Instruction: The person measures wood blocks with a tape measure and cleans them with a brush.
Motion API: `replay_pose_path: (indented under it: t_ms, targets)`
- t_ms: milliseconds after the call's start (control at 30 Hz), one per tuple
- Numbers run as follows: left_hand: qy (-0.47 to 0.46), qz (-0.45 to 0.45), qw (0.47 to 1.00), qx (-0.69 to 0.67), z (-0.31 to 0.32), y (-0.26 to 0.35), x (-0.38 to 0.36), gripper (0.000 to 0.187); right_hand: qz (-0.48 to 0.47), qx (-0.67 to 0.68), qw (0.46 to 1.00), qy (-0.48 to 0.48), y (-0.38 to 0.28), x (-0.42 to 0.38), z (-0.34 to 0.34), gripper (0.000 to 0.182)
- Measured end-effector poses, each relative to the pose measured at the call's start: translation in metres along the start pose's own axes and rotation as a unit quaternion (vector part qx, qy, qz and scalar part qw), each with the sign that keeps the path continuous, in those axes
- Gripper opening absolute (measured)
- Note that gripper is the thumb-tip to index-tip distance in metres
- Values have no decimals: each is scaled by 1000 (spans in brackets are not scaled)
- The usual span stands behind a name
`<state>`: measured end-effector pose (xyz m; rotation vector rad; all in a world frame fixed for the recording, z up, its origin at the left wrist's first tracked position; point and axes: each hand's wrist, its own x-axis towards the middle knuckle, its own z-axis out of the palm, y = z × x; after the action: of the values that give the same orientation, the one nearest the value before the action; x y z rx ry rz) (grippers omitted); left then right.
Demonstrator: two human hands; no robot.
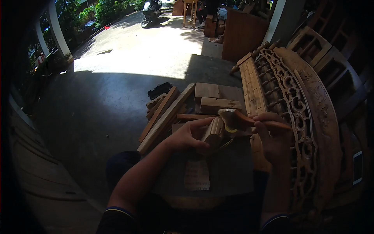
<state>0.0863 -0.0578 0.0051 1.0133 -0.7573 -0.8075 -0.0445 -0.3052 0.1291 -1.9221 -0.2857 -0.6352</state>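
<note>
My left hand [191, 135] grips a short wooden block [214, 132] with a grooved, shaped edge, thumb on the near side and fingers over the top. In my right hand [272, 136] is a paintbrush [243, 120] with an orange-brown handle. Its pale bristles point left, right beside the block's right face. Below the bristles a yellowish rim shows, mostly hidden behind the block and the brush. A piece of sandpaper [196, 175] with printing on its back lies on the dark board [233, 171] in front of me.
Several wooden strips [167, 117] lie ahead to the left, near a black case [159, 90]. Behind the block are a cardboard piece [206, 90] and another wood block [220, 104]. Carved wooden panels [288, 85] lean at right, with a white phone [357, 167] beyond. A motorbike [151, 13] stands outside.
</note>
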Motion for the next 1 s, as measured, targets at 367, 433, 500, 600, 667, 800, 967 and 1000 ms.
replay_pose_path:
  t_ms: [367, 433, 500, 600, 667, 800, 967, 1000]
  targets:
    - [-79, 5, 996, 48, 2, 1, 2, 97, 78, 174, 981, -37, 12, 1, -5, 11]
    - [-75, 13, 996, 51, 7, 1, 3, 96, 86, 157, 984, 10, 15, 5, -2, 12]
    - [-50, -15, 999, 8, 8, 1, 0, 96, 51, 86, 994, 50, 19, 6, 2, 15]
    - [-63, -3, 998, 29, 8, 4, 3, 96, 67, 200, 976, -52, 12, -1, -5, 15]
    - [-64, 2, 997, 32, 7, 1, 2, 97, 70, 177, 981, -26, 8, 1, -3, 16]
    - [-52, -23, 998, 16, 2, -4, 1, 100, 51, 84, 994, 42, 14, 5, 3, 24]
    - [-51, -11, 999, 13, 5, -1, 3, 96, 33, 125, 991, 19, 11, 4, -1, 16]
    - [-52, -9, 999, 13, 4, -3, 3, 96, 32, 80, 994, 67, 15, 5, 3, 15]
